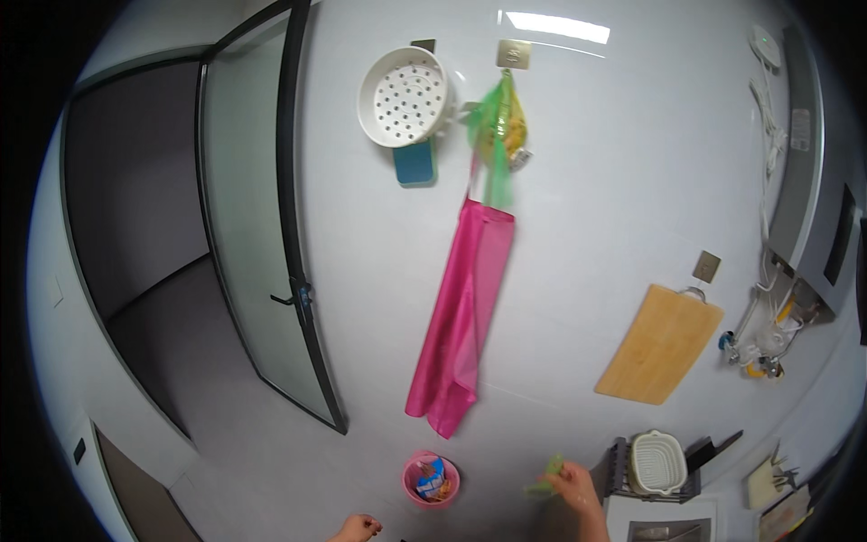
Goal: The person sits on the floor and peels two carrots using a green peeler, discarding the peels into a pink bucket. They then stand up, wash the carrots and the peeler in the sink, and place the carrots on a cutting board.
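Observation:
My right hand (574, 485) pinches a limp, light green piece (546, 477), perhaps vegetable leaf or peel; which of these I cannot tell. It is at the lower right, just left of the sink counter. My left hand (360, 527) sits at the bottom edge with its fingers curled in, and nothing shows in it. Between the two hands, a pink bin (409, 482) stands on the floor. Inside it lie a blue and white wrapper (429, 478) and other scraps.
A pink apron (455, 325) and a green bag (500, 129) hang on the wall, beside a white strainer basket (405, 98). Further right hangs a wooden cutting board (660, 344). A dish rack (618, 467) with a cleaver (711, 450) stands by the sink (708, 508). A glass door (247, 203) stands open.

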Motion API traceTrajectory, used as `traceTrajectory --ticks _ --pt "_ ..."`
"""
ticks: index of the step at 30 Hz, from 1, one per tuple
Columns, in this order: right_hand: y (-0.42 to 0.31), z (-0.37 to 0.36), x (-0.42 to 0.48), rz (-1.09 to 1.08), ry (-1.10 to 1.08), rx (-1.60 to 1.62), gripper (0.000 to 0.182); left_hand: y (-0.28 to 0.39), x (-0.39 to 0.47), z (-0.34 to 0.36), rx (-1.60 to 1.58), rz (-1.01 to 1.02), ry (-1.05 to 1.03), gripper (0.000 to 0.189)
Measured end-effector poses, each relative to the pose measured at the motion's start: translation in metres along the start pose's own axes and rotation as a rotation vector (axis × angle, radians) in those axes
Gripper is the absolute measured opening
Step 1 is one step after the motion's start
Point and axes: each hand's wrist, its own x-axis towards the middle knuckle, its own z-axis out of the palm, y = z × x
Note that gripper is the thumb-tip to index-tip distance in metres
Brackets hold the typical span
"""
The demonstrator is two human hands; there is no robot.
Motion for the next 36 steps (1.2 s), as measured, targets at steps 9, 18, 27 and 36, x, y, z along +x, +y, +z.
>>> traceTrajectory --ticks 9,18,27,36 --pt "-0.201 0.176 0.191 -0.309 -0.557 -0.440 0.012 -0.109 -0.113 -0.081 -0.179 -0.097 0.538 0.038" --pt "-0.445 0.227 0.387 -0.987 0.042 -0.235 0.021 0.011 -0.166 -0.052 -0.405 -0.601 0.668 0.030" --pt "-0.514 0.256 0.483 -1.040 0.512 -0.421 0.031 -0.055 -0.094 -0.079 -0.500 -0.466 0.685 0.028" --pt "-0.546 0.262 0.522 -0.982 0.579 -0.387 0.028 -0.105 0.001 -0.201 -0.444 -0.386 0.648 0.026"
